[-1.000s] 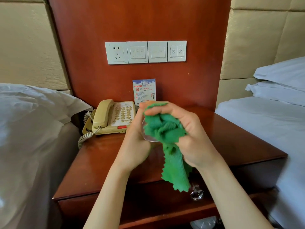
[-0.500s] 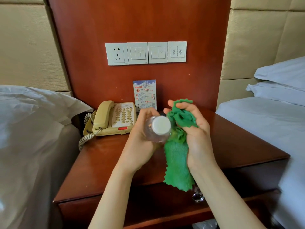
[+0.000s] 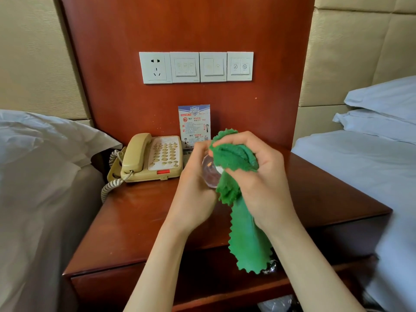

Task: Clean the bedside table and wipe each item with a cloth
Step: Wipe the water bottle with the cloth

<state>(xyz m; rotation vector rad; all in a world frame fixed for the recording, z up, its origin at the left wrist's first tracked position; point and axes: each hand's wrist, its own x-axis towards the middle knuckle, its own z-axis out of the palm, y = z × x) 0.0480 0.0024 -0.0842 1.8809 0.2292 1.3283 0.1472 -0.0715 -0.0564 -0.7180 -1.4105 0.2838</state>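
A white bed (image 3: 40, 176) lies at the far left, and just beside it the beige telephone (image 3: 153, 157) sits at the back left of the bedside table (image 3: 135, 221), its coiled cord hanging over the edge. A printed card (image 3: 194, 122) stands against the wooden panel behind it. My left hand (image 3: 193, 190) curls round a clear plastic bottle (image 3: 210, 174), holding it above the tabletop. My right hand (image 3: 261, 176) grips the bunched green cloth (image 3: 236, 158) and presses it over the bottle's top; the cloth's loose end hangs down past the table's front edge. A second bed (image 3: 360, 158) with stacked pillows fills the right.
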